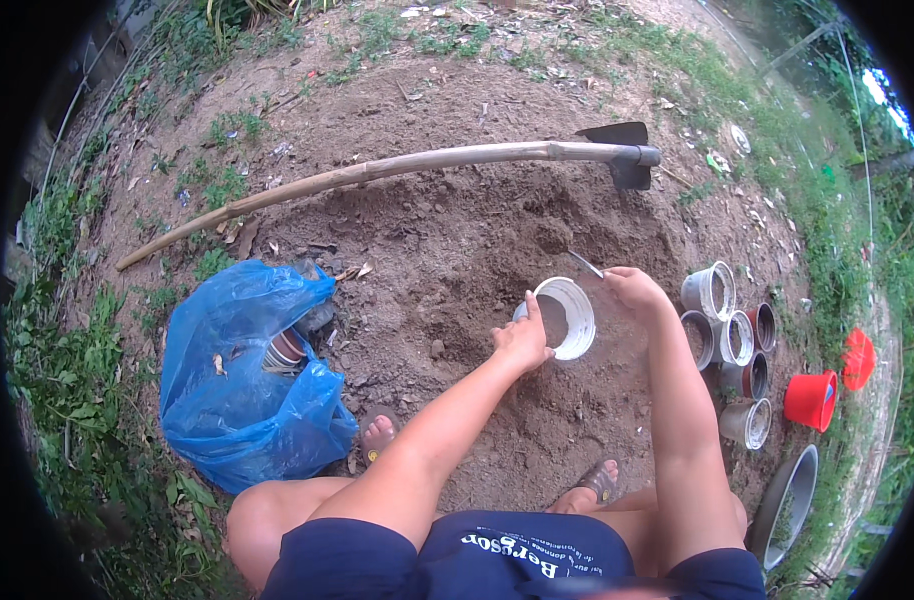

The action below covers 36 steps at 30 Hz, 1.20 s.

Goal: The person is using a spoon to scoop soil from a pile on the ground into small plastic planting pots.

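Note:
My left hand [523,339] grips the near-left side of a white plastic pot [581,322], its index finger along the rim. The pot tilts on the ground, with brown soil [553,319] inside. To the right, my right hand [637,289] holds the thin metal handle of a spoon or small scoop [586,264]. Its far end meets a heap of loose soil [550,238] just beyond the pot, and the soil partly hides it.
A hoe with a bamboo handle [427,159] lies across the far ground. At left slumps a blue plastic bag [232,390] holding stacked pots [286,351]. Several plastic pots [736,337], a red bucket [806,401] and a grey basin [787,502] stand at right.

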Each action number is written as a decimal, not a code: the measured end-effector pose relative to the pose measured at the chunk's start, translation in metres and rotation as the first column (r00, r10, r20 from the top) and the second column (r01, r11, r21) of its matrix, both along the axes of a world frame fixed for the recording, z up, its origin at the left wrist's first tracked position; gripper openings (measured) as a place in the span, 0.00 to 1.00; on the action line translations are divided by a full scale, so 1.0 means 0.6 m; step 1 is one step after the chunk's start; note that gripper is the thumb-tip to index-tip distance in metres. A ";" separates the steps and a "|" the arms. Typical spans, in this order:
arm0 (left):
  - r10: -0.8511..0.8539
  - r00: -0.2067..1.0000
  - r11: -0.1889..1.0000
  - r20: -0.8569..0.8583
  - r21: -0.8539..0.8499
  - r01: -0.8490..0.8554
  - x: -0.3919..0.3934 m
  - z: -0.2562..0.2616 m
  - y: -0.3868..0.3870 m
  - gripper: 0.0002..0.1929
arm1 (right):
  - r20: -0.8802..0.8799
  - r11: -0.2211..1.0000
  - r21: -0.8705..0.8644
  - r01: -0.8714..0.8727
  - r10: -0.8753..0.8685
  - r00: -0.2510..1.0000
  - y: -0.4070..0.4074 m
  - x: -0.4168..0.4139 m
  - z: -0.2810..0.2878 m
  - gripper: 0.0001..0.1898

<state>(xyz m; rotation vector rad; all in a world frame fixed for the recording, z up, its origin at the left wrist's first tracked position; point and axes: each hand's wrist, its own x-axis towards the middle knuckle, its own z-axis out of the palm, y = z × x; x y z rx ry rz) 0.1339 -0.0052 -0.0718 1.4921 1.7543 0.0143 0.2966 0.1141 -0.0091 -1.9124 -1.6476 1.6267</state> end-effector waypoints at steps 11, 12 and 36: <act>-0.001 1.000 0.999 -0.019 0.034 0.002 0.004 -0.002 -0.003 0.58 | 0.400 0.906 0.124 -0.405 0.328 0.856 -0.129 0.099 0.050 0.14; 0.005 1.000 1.000 -0.025 0.031 -0.004 0.006 -0.003 -0.003 0.58 | 0.468 0.834 0.185 -0.520 0.390 0.793 -0.136 0.099 0.035 0.14; 0.009 1.000 0.998 -0.006 -0.059 -0.009 0.013 -0.001 0.020 0.60 | 0.652 0.821 0.369 -0.435 0.105 0.751 -0.067 -0.023 0.048 0.13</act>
